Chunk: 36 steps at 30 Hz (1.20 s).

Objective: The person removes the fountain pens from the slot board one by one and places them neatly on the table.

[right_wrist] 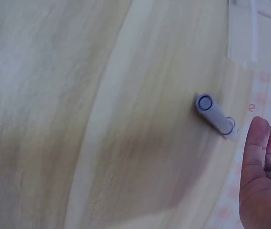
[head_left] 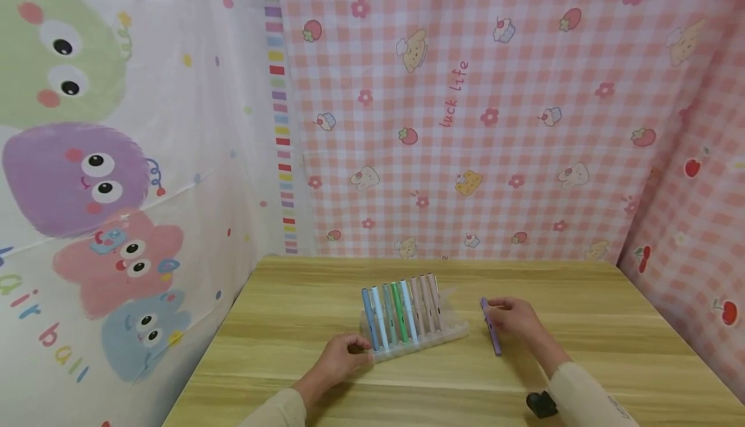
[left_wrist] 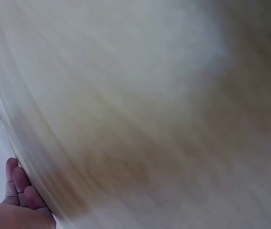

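A pale, see-through pen stand (head_left: 419, 344) sits on the table, with several slim pens (head_left: 398, 310) in blue, green and dusky pink leaning in a row. My left hand (head_left: 343, 357) grips the stand's near left corner between thumb and fingers; in the left wrist view its curled fingers (left_wrist: 21, 186) show at the lower left edge. To the right of the stand lies a purple pen (head_left: 491, 330), seen end-on as a purple barrel (right_wrist: 214, 113) in the right wrist view. My right hand (head_left: 515, 317) is at its far end, fingers fairly straight; the thumb is hidden.
Wood-grain table (head_left: 279, 323) runs under everything. A small black object (head_left: 541, 404) is beside the right sleeve. Behind the table hangs a pink checked curtain (head_left: 465, 155); a white cartoon-print curtain (head_left: 204, 220) closes the left side.
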{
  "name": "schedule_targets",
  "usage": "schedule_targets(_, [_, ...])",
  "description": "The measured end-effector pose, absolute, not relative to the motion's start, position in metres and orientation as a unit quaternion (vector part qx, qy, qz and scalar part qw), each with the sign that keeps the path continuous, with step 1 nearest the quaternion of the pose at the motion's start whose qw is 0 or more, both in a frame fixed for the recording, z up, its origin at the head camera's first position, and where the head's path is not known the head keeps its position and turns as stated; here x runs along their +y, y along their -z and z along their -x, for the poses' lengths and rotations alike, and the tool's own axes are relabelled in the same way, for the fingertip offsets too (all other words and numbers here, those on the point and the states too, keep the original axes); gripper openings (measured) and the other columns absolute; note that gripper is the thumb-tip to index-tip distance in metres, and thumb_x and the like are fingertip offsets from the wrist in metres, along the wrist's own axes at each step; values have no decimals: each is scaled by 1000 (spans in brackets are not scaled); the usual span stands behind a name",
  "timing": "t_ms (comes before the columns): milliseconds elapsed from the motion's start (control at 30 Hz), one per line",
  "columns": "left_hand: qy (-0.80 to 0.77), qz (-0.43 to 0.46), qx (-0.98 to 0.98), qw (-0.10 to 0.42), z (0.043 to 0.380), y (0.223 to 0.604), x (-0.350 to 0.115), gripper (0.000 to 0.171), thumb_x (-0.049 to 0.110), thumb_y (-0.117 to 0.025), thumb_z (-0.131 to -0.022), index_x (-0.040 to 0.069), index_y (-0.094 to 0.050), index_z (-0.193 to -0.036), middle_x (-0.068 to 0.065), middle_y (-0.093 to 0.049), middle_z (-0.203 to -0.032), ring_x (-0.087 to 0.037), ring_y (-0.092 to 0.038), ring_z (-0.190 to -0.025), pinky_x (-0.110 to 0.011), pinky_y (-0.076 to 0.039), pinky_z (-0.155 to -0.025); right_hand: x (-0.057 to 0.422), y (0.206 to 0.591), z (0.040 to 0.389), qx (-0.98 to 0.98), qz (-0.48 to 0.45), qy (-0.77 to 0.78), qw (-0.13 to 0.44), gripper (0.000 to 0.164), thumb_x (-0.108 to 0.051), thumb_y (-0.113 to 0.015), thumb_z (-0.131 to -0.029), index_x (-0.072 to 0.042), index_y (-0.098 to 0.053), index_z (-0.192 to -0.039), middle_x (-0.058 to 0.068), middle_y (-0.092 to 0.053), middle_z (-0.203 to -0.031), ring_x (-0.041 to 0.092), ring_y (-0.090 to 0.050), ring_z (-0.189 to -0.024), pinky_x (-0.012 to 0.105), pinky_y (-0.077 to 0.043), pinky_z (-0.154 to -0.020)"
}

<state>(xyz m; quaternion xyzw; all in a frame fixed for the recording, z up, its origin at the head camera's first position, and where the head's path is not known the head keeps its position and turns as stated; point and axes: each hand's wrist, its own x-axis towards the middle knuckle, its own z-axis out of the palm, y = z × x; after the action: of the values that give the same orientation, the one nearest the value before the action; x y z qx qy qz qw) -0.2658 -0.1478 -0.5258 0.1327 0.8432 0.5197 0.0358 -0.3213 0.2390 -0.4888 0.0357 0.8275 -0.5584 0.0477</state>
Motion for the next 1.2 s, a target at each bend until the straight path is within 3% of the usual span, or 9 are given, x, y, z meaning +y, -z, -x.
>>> schedule_targets(233, [-523, -134, 841, 37, 265, 526, -149, 16, 5, -77, -84, -1, -70, -97, -6, -67, -95, -18, -58, -88, -32, -50, -76, 228, 484, 321, 817, -15, 575, 42, 45, -14, -66, -96, 15, -54, -129, 18, -69, -106, 33, -66, -97, 40, -55, -83])
schedule_targets(533, [-524, -134, 840, 37, 267, 528, -150, 15, 6, -77, -84, 0, -70, -96, -5, -67, -95, -17, -58, -88, -31, -50, -77, 214, 486, 324, 812, 1, 581, 54, 43, -14, -63, -98, 14, -54, -130, 25, -63, -121, 40, -62, -109, 42, -54, -87])
schedule_targets(900, [-519, -137, 843, 34, 268, 529, -151, 15, 5, -77, -84, 0, -70, -96, -6, -68, -95, -18, -58, -88, -30, -50, -76, 195, 492, 328, 802, 36, 593, 59, 39, -8, -62, -97, 12, -55, -130, 28, -57, -130, 34, -61, -113, 41, -51, -93])
schedule_targets(1200, [-516, -134, 845, 34, 269, 528, -150, 15, 7, -78, -84, 2, -71, -96, -4, -68, -95, -15, -58, -87, -29, -50, -76, 175, 493, 329, 789, 59, 608, 65, 37, -4, -65, -94, 14, -57, -126, 27, -61, -123, 31, -62, -109, 42, -52, -91])
